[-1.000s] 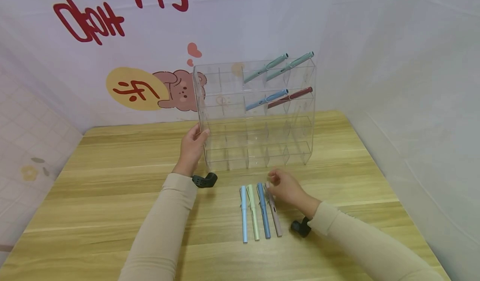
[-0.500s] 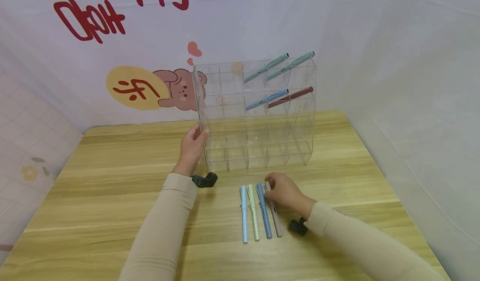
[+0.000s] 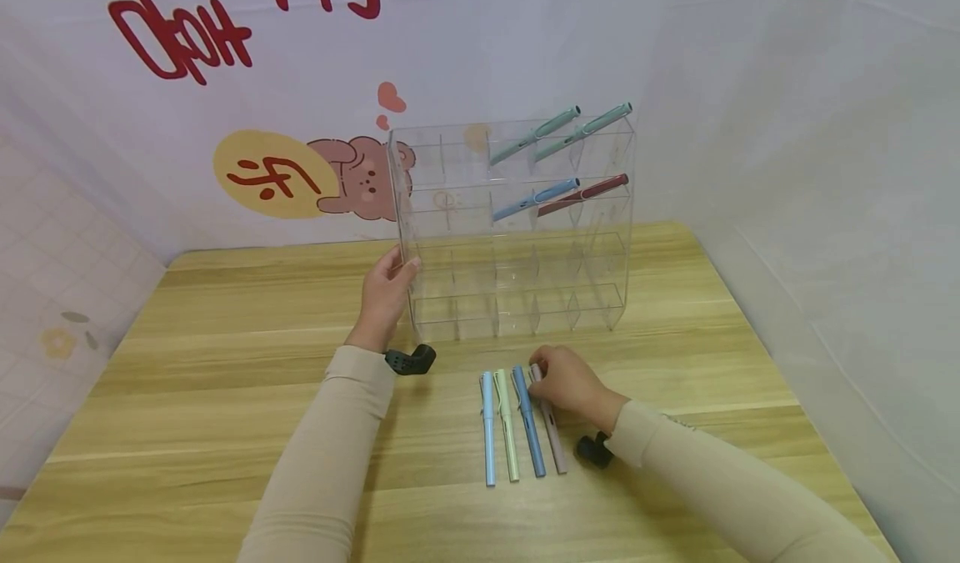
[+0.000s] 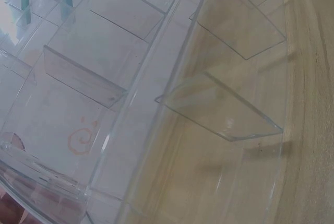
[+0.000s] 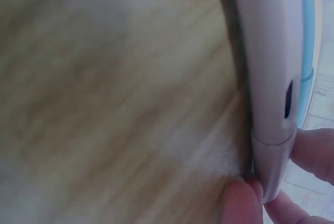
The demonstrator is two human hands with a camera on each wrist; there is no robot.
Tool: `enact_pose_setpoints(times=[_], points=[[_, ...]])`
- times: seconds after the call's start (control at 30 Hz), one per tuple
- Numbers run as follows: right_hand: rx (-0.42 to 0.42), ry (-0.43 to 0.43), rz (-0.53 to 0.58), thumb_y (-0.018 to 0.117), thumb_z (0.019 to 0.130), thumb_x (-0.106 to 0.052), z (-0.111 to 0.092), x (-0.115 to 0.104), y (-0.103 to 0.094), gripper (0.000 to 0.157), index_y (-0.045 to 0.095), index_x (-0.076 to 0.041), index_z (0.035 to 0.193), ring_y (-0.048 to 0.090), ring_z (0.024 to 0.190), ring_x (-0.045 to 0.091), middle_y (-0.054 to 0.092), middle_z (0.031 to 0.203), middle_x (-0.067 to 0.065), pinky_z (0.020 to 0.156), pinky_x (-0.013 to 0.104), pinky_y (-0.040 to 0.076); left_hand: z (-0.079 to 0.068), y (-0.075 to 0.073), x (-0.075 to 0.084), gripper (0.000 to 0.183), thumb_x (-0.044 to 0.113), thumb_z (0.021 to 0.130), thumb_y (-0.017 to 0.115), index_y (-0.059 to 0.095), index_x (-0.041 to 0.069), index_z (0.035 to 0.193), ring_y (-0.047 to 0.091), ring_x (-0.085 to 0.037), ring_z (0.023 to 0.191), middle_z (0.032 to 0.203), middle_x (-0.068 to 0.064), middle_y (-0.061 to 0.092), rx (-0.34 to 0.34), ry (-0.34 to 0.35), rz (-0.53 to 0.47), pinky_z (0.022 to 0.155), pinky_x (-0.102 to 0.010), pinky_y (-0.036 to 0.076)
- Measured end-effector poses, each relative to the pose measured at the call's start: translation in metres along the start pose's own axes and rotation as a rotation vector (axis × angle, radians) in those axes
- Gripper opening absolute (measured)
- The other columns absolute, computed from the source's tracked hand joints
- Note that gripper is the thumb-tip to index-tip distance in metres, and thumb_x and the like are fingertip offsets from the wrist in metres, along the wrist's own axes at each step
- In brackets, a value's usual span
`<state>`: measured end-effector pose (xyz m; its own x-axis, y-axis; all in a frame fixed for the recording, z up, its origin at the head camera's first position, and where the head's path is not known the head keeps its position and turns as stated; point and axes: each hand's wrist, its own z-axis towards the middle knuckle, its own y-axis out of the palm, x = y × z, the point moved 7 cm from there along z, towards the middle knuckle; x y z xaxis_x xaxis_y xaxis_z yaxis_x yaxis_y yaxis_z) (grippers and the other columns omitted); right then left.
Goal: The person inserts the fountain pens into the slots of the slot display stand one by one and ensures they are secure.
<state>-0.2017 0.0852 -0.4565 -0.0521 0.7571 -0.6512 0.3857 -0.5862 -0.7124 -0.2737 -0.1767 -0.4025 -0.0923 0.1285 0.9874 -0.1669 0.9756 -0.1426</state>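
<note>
A clear acrylic pen rack (image 3: 513,239) with tiered compartments stands upright at the back of the table. My left hand (image 3: 382,300) grips its left side wall, thumb in front; the left wrist view shows its clear dividers (image 4: 86,78) close up. My right hand (image 3: 576,386) pinches the capped end of a pinkish-grey pen (image 3: 556,442), the rightmost in a row lying on the table. In the right wrist view, thumb and fingertips meet both sides of that pen (image 5: 271,62). Beside it lie a dark blue pen (image 3: 530,429), a pale green pen (image 3: 507,434) and a light blue pen (image 3: 489,438).
In the rack's upper right compartments lean two green pens (image 3: 536,136) (image 3: 585,132), with a blue pen (image 3: 536,199) and a dark red pen (image 3: 583,195) a tier below. A printed white cloth (image 3: 315,54) hangs behind the wooden table (image 3: 225,363).
My right hand has shifted slightly left and its fingers have closed on the pinkish-grey pen's capped end. The left hand and the rack have stayed in place.
</note>
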Motion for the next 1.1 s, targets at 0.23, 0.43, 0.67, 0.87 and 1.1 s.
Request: enact_pose_setpoints(times=[0.23, 0.43, 0.67, 0.87, 1.1], points=[[-0.006, 0.038, 0.082, 0.071, 0.078, -0.002, 0.002, 0.005, -0.003, 0.031, 0.063, 0.003, 0.107, 0.06, 0.075, 0.018, 0.066, 0.092, 0.012, 0.065, 0.03, 0.052, 0.001, 0.001, 0.0, 0.05, 0.03, 0.098, 0.056, 0.045, 0.014, 0.145, 0.044, -0.023, 0.132, 0.146, -0.007, 0.046, -0.013, -0.028, -0.01, 0.108, -0.045, 0.036], [0.011, 0.029, 0.098, 0.07, 0.077, -0.004, 0.003, 0.008, -0.011, 0.026, 0.064, 0.003, 0.102, 0.06, 0.079, 0.022, 0.065, 0.093, 0.014, 0.068, 0.034, 0.052, 0.001, 0.0, -0.001, 0.051, 0.033, 0.098, 0.057, 0.046, 0.014, 0.144, 0.046, -0.022, 0.13, 0.144, -0.006, 0.047, -0.005, -0.011, 0.001, 0.107, -0.044, 0.037], [0.024, 0.047, 0.209, 0.065, 0.078, -0.004, 0.005, 0.013, -0.023, 0.029, 0.061, 0.004, 0.106, 0.059, 0.071, 0.019, 0.064, 0.092, 0.014, 0.06, 0.029, 0.05, 0.001, 0.0, 0.0, 0.051, 0.032, 0.098, 0.057, 0.046, 0.014, 0.144, 0.046, -0.022, 0.13, 0.144, -0.006, 0.047, -0.008, -0.013, -0.002, 0.108, -0.044, 0.036], [0.031, 0.051, 0.354, 0.062, 0.085, -0.003, 0.007, 0.014, -0.036, 0.032, 0.054, 0.007, 0.114, 0.059, 0.066, 0.019, 0.06, 0.092, 0.016, 0.06, 0.032, 0.054, 0.001, 0.001, 0.0, 0.052, 0.032, 0.098, 0.057, 0.044, 0.014, 0.145, 0.045, -0.023, 0.131, 0.145, -0.007, 0.046, -0.009, -0.014, -0.003, 0.108, -0.044, 0.036], [0.099, 0.045, 0.474, 0.06, 0.088, -0.003, 0.006, 0.01, -0.063, 0.041, 0.048, 0.009, 0.125, 0.061, 0.074, 0.02, 0.052, 0.101, 0.018, 0.071, 0.039, 0.057, 0.001, 0.001, 0.0, 0.052, 0.031, 0.097, 0.058, 0.045, 0.012, 0.145, 0.047, -0.023, 0.129, 0.143, -0.008, 0.048, 0.001, -0.01, -0.016, 0.107, -0.043, 0.037]])
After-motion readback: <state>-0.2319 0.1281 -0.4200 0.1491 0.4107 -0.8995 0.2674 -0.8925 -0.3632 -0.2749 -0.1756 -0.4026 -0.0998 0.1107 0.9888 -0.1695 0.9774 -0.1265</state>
